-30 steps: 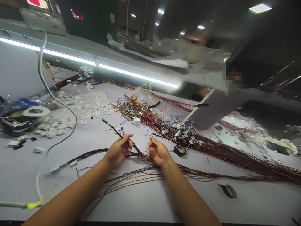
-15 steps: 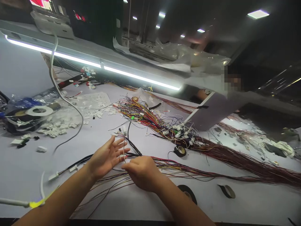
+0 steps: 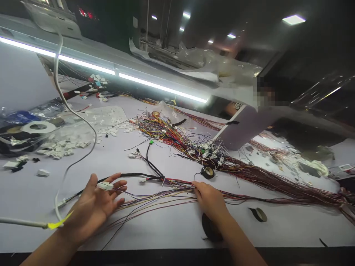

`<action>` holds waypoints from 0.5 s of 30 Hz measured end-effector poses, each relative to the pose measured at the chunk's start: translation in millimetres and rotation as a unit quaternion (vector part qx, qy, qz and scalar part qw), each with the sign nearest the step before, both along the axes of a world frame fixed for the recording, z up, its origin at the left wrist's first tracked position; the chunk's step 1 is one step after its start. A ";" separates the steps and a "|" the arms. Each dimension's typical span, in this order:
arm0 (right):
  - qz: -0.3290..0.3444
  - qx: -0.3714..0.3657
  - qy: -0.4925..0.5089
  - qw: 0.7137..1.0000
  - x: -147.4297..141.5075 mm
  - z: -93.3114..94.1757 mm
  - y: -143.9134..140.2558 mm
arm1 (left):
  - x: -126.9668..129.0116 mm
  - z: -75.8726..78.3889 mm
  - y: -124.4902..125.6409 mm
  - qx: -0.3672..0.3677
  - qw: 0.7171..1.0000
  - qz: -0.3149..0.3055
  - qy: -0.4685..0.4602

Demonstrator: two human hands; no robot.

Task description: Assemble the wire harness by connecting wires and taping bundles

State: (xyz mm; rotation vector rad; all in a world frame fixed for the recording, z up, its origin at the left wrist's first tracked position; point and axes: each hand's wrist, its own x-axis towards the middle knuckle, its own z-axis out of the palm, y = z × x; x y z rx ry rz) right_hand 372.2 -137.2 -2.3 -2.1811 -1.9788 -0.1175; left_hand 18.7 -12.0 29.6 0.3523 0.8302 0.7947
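Observation:
Palm up, my left hand (image 3: pixel 97 205) has its fingers spread and loosely curled. A white connector (image 3: pixel 105 186) lies across these fingers near the thumb, not clasped, with thin wires running from it to the right. My right hand (image 3: pixel 209 199) is closed on the wire bundle (image 3: pixel 177 186), its fingertips partly hidden. Between the hands, a black-sleeved branch (image 3: pixel 152 166) of the harness splits off toward small connectors (image 3: pixel 133 155) and a green connector (image 3: pixel 151 142). Another white connector (image 3: pixel 142 180) lies by the junction.
A large wire pile (image 3: pixel 177 136) stretches across the table to the right. Black tape rolls (image 3: pixel 208 172) lie around the harness, one beside my right wrist. Loose white connectors (image 3: pixel 59 147) and a white tape roll (image 3: pixel 38 127) are at left. A grey cable (image 3: pixel 80 118) hangs in front.
My left hand has moved left and down, and the white connector now lies on its fingers. My right hand has moved right along the wires. The view has shifted slightly.

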 end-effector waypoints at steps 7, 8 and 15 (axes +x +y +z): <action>0.015 0.137 0.216 0.967 -2.8 13.7 12.4 | -2.9 -1.6 -1.2 0.019 0.983 -0.024 0.178; 0.031 0.161 0.265 0.950 -11.3 20.9 15.8 | -2.5 -1.2 -1.0 0.009 0.981 -0.021 0.191; 0.094 0.173 0.446 0.873 -49.1 51.1 44.6 | -7.7 6.5 7.8 0.021 0.994 0.084 0.064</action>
